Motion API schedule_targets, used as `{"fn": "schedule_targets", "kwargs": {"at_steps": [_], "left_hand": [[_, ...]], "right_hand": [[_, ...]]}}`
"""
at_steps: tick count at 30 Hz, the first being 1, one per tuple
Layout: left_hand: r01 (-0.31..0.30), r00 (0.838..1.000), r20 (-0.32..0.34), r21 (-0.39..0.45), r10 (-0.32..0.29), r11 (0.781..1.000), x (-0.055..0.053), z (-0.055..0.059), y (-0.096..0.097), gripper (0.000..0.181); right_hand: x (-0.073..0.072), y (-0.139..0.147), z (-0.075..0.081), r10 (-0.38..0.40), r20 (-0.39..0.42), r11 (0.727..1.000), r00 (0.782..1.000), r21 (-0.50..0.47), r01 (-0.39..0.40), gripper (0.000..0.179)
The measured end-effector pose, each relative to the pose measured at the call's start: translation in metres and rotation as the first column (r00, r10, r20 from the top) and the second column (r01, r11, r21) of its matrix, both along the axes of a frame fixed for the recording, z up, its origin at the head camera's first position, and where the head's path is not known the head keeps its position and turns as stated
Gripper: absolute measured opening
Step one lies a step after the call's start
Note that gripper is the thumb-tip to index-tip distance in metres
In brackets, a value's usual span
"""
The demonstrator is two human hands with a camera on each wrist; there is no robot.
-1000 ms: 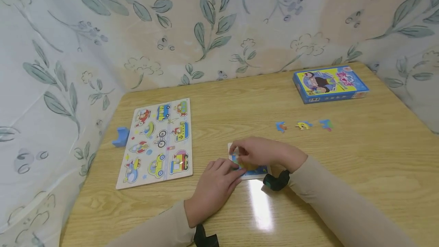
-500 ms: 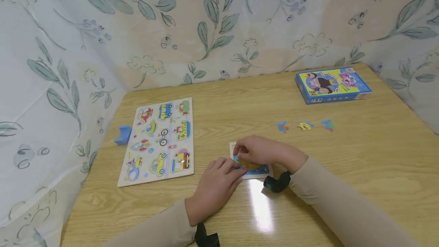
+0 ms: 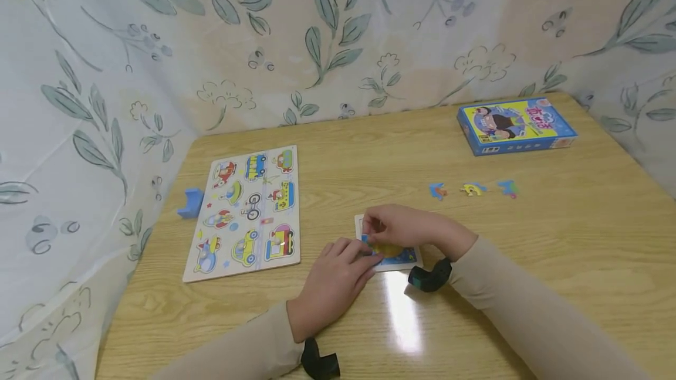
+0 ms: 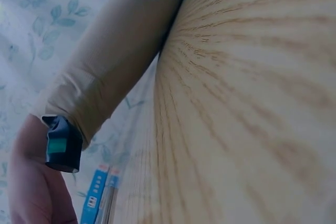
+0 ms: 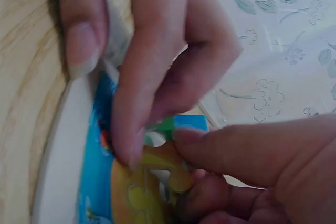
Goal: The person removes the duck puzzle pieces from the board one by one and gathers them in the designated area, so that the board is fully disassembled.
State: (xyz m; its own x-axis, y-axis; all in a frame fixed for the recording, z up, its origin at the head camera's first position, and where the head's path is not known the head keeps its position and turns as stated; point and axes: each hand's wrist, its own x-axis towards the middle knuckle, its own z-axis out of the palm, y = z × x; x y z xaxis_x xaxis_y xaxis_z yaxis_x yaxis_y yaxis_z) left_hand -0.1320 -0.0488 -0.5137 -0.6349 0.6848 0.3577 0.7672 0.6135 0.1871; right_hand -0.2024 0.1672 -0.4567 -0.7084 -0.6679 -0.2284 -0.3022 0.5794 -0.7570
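A small jigsaw puzzle (image 3: 397, 261) with a white border and a blue and yellow picture lies on the table under both hands. My right hand (image 3: 404, 230) bends over its upper left part. In the right wrist view, the thumb (image 5: 231, 148) and curled fingers pinch a blue and green jigsaw piece (image 5: 190, 123) at the yellow area. My left hand (image 3: 335, 274) rests at the puzzle's left side, its fingers extended; an index fingertip (image 5: 128, 148) presses on the yellow part. The right hand hides much of the puzzle in the head view.
Three loose jigsaw pieces lie beyond the right hand, among them a yellow one (image 3: 472, 189). A wooden vehicle peg board (image 3: 264, 204) is at left, beside a blue block (image 3: 191, 203). A blue box (image 3: 517, 126) lies at the back right, before a patterned cloth (image 3: 338, 34).
The head view shifts slightly. Both hands stay at the puzzle, with only small finger movements of the right hand around the piece.
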Motion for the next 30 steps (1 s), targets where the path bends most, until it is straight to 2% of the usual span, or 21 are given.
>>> {"fn": "schedule_targets", "kwargs": {"at_steps": [3,8,10,12,15,19,24,30], "left_hand": [[0.004,1.000,-0.003,0.004,-0.004,1.000,0.000,-0.001,0.001,0.028],[0.019,1.000,0.004,-0.004,-0.018,1.000,0.001,-0.001,0.001,0.029],[0.019,1.000,0.010,-0.007,-0.019,1.000,0.001,0.000,0.001,0.029],[0.018,1.000,0.016,-0.009,-0.018,1.000,0.000,0.001,0.000,0.030],[0.020,1.000,0.024,-0.016,-0.020,1.000,0.000,0.004,0.000,0.030],[0.023,0.999,0.028,-0.022,-0.023,0.999,-0.001,0.006,-0.002,0.030],[0.015,0.999,0.036,-0.027,-0.014,1.000,-0.002,0.005,-0.003,0.030],[0.031,0.999,0.036,-0.046,-0.029,0.998,-0.003,0.004,-0.003,0.032]], "right_hand": [[0.000,0.001,0.001,0.002,-0.010,1.000,1.000,0.016,-0.001,0.004],[-0.002,0.004,0.005,-0.052,0.002,0.999,0.999,-0.005,0.052,0.004],[-0.002,0.009,0.010,-0.092,-0.016,0.995,0.996,-0.040,0.091,0.004],[-0.001,0.018,0.019,-0.138,-0.070,0.988,0.988,-0.075,0.133,0.005],[0.007,0.042,0.031,-0.257,-0.184,0.966,0.949,-0.089,0.244,0.005],[0.022,0.078,0.031,-0.376,-0.276,0.924,0.885,-0.038,0.380,0.003],[0.031,0.106,0.016,-0.382,-0.340,0.905,0.860,0.050,0.422,0.003],[0.032,0.106,-0.001,-0.360,-0.440,0.881,0.823,0.130,0.455,0.004]]}}
